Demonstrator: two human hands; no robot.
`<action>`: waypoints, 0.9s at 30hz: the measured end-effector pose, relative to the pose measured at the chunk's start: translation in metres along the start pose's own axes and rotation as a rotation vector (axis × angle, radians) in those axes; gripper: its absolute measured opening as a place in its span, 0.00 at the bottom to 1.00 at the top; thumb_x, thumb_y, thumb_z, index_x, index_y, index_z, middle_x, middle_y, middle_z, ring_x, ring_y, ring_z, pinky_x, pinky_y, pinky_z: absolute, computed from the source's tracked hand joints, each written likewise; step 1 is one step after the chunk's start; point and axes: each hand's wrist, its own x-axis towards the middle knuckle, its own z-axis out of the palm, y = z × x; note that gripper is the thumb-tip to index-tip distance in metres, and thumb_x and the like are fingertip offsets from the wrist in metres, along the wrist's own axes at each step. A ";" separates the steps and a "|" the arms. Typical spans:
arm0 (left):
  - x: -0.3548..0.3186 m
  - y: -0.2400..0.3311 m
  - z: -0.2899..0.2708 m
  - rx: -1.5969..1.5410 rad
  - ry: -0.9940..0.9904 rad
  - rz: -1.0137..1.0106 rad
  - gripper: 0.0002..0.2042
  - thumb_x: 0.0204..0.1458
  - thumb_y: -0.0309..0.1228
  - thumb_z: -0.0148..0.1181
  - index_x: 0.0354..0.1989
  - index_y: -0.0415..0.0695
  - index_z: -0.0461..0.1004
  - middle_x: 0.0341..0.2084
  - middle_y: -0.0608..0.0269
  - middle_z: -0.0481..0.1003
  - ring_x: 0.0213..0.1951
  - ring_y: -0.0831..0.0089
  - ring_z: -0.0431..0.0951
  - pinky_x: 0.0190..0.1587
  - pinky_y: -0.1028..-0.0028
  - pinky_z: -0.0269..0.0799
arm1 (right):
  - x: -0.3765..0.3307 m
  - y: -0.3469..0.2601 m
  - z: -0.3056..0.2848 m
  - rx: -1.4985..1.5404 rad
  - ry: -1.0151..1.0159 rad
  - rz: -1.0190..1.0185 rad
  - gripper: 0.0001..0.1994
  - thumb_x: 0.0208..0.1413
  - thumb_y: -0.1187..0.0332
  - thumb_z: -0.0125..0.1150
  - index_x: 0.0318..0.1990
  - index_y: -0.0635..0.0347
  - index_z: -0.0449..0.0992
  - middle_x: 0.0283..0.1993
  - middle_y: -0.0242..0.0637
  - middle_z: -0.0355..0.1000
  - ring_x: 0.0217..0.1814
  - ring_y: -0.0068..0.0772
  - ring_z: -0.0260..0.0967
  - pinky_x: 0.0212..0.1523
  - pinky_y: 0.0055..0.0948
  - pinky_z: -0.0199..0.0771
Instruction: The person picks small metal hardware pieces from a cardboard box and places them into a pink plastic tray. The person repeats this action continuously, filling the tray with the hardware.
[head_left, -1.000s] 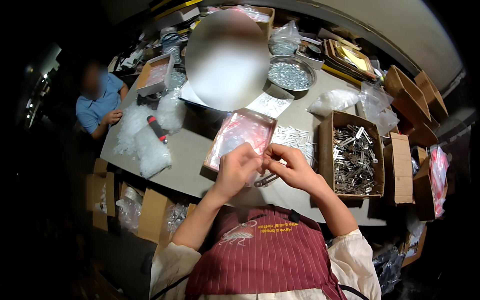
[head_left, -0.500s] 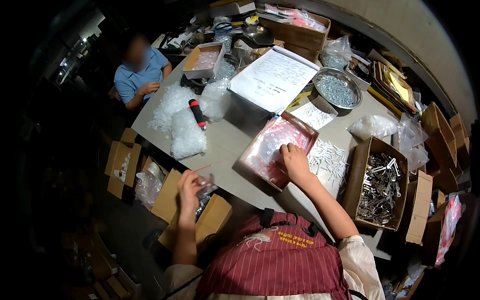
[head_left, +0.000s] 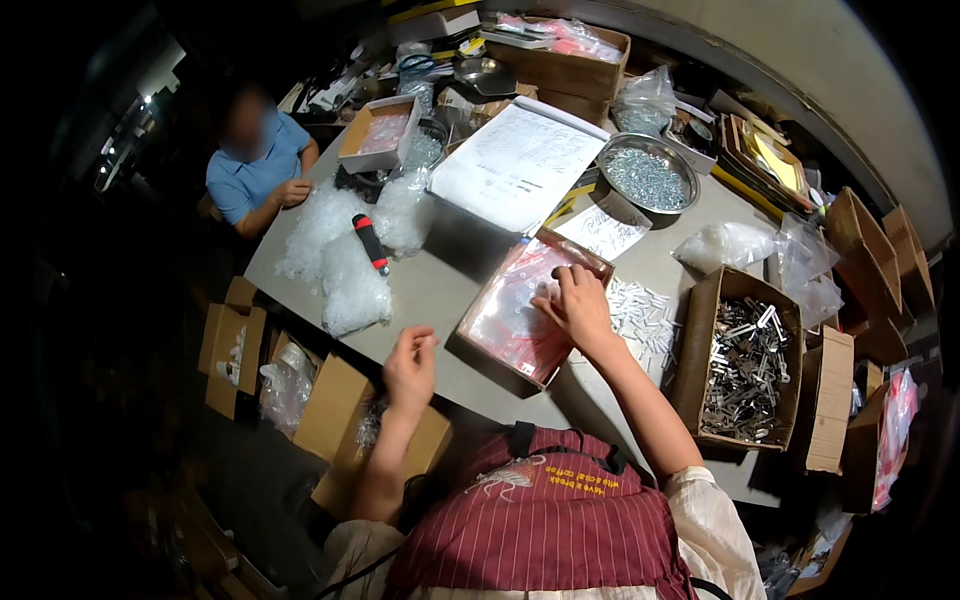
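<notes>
My right hand reaches into a shallow cardboard box of clear plastic bags with red edging. Its thumb and fingers are bent together over the bags; whatever lies between the fingertips is too small to make out. Left of this box, at the table's near edge, my left hand is raised with its fingers curled in and nothing visible in them. Below it stands an open cardboard box with clear bags of metal parts inside.
Small white tubes lie right of the bag box, beside a carton of metal clips. A metal bowl of screws, a paper-topped stand and bags of clear plastic pieces with a red-black tool surround it. A person in blue sits far left.
The small clear bag in my left hand is gone from it, and that hand has moved right, toward the bag box. My right hand has stayed over the bags, its fingers shifting.
</notes>
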 end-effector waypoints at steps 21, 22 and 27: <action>0.054 0.078 0.087 -0.481 -0.907 -0.273 0.17 0.61 0.27 0.63 0.58 0.37 0.76 0.40 0.62 0.82 0.37 0.77 0.81 0.39 0.77 0.78 | -0.062 -0.020 -0.081 0.332 0.011 -0.233 0.16 0.53 0.71 0.69 0.51 0.55 0.82 0.56 0.41 0.76 0.55 0.41 0.74 0.59 0.40 0.71; 0.050 0.081 0.090 -0.489 -0.883 -0.255 0.17 0.61 0.27 0.63 0.57 0.37 0.76 0.39 0.62 0.82 0.37 0.77 0.81 0.39 0.77 0.78 | -0.064 -0.019 -0.082 0.426 0.020 -0.131 0.17 0.53 0.71 0.69 0.52 0.55 0.82 0.57 0.42 0.75 0.58 0.41 0.73 0.61 0.40 0.70; 0.035 0.106 0.087 -0.376 -0.763 -0.075 0.12 0.61 0.30 0.63 0.48 0.35 0.80 0.37 0.62 0.83 0.36 0.79 0.82 0.39 0.76 0.79 | -0.076 -0.012 -0.077 1.012 -0.081 0.452 0.23 0.59 0.70 0.68 0.62 0.62 0.74 0.63 0.43 0.72 0.66 0.36 0.69 0.66 0.37 0.68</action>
